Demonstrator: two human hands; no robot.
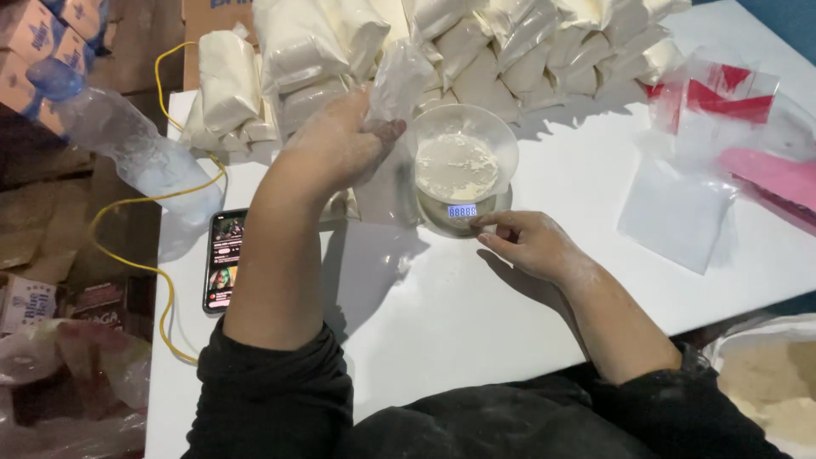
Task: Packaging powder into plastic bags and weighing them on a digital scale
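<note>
The left hand (340, 149) is pinching shut on a thin, limp, slippery clear plastic bag (398, 81), best gripped at its mouth, above the powder-filled bowl (459, 153) on the scale (461, 211), while the right hand's (527, 242) loosely curled, empty fingers are touching the scale's near edge.

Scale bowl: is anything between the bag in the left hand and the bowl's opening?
Nothing visible. The left hand holds the small clear bag just above and left of the bowl, whose top is open. The right hand rests low at the scale front.
</note>
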